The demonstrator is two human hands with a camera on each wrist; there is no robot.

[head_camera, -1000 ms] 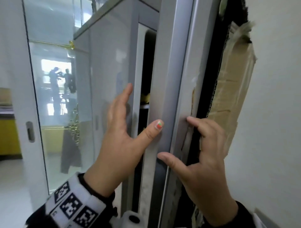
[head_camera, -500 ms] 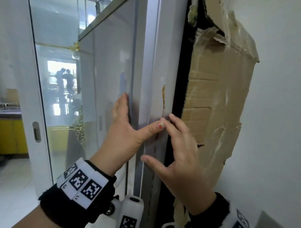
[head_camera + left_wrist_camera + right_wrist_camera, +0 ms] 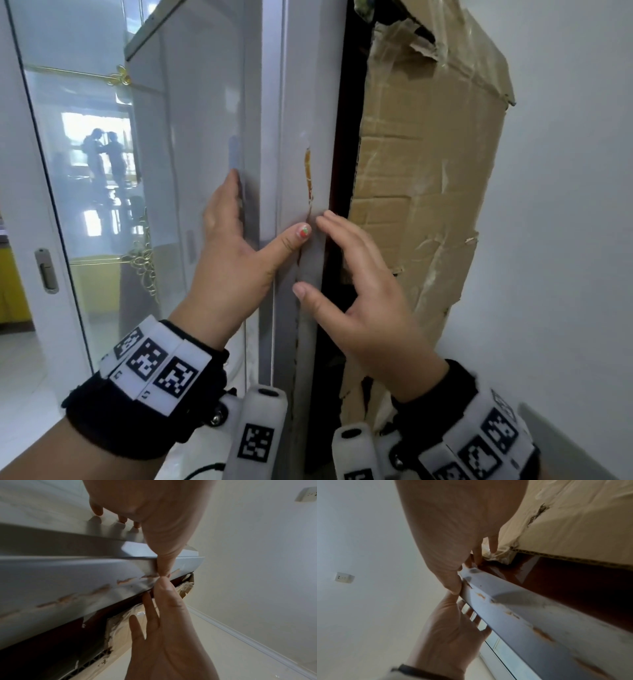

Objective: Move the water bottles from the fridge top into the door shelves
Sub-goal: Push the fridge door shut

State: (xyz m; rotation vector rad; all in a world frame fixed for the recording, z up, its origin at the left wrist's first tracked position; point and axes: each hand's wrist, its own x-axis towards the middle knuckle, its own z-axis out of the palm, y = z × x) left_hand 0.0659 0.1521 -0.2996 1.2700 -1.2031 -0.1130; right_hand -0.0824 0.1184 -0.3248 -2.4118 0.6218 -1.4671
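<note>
Fingers of both hands, left (image 3: 233,260) and right (image 3: 370,291), now flat, gripping nothing, on the door (image 3: 301,102); gap at 12 o'clock gone, so it's shut, task looks done.

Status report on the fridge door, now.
Left hand open, flat on fridge door, thumb on its edge. Right hand open, fingertips at same edge. No bottles in view. Cardboard stands close beside the door.

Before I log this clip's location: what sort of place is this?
Probably a home kitchen corner: a pale fridge door with rust-chipped paint, a glass sliding door with gold trim, and torn cardboard against a plain white wall.
</note>
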